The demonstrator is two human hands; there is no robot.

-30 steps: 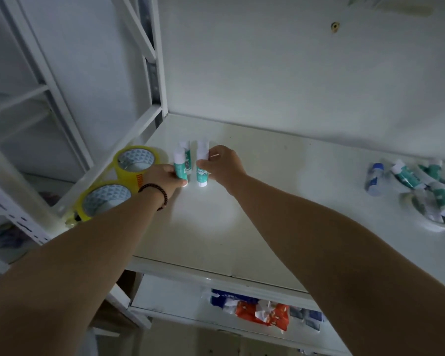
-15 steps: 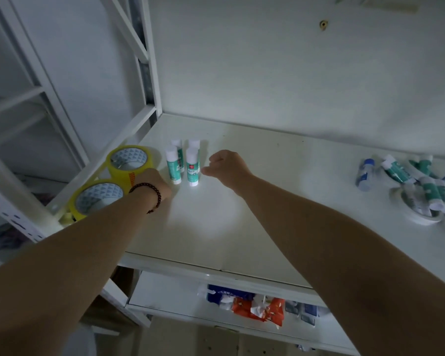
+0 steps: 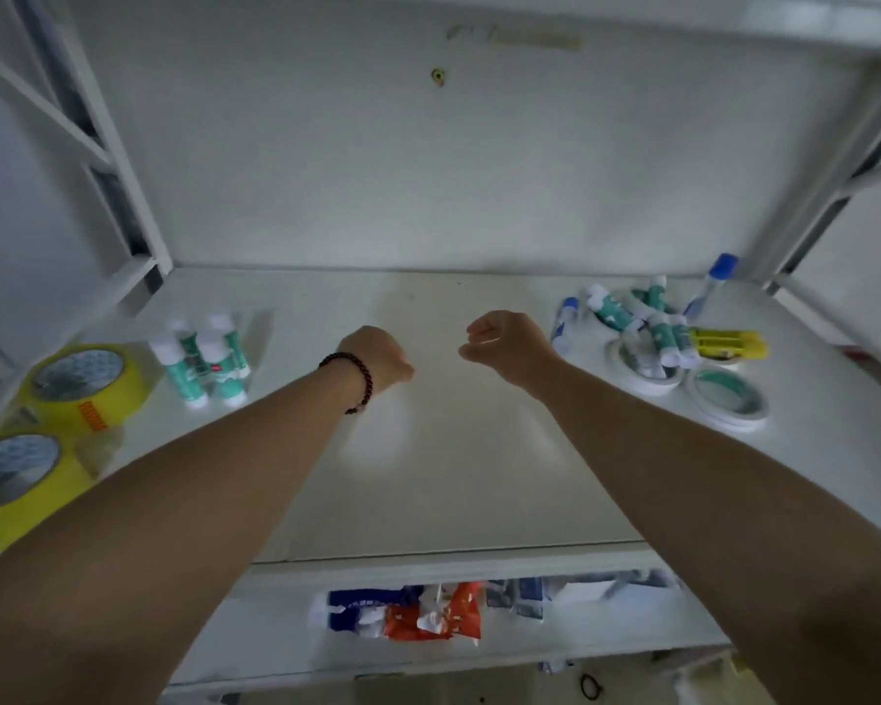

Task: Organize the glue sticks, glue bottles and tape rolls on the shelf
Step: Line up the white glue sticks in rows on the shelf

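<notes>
Several green-and-white glue sticks [image 3: 202,361] stand upright together at the left of the white shelf [image 3: 453,475]. Two yellow tape rolls [image 3: 75,386] lie flat beside them at the far left. On the right, a loose pile of glue sticks [image 3: 652,323] rests on a white tape roll [image 3: 642,371], with blue-capped glue bottles [image 3: 563,318] and another white tape roll [image 3: 728,399] around it. My left hand [image 3: 377,361], with a bead bracelet on the wrist, and my right hand [image 3: 507,340] hover over the middle of the shelf, fingers curled loosely, holding nothing.
White frame posts stand at the shelf's left [image 3: 123,195] and right [image 3: 835,195] ends. A yellow object [image 3: 728,343] lies by the right pile. On the lower shelf lie blue and orange packets [image 3: 418,610].
Both hands have let go of the standing glue sticks and moved right to the shelf's middle. The view has swung right, bringing the right-hand pile fully into sight.
</notes>
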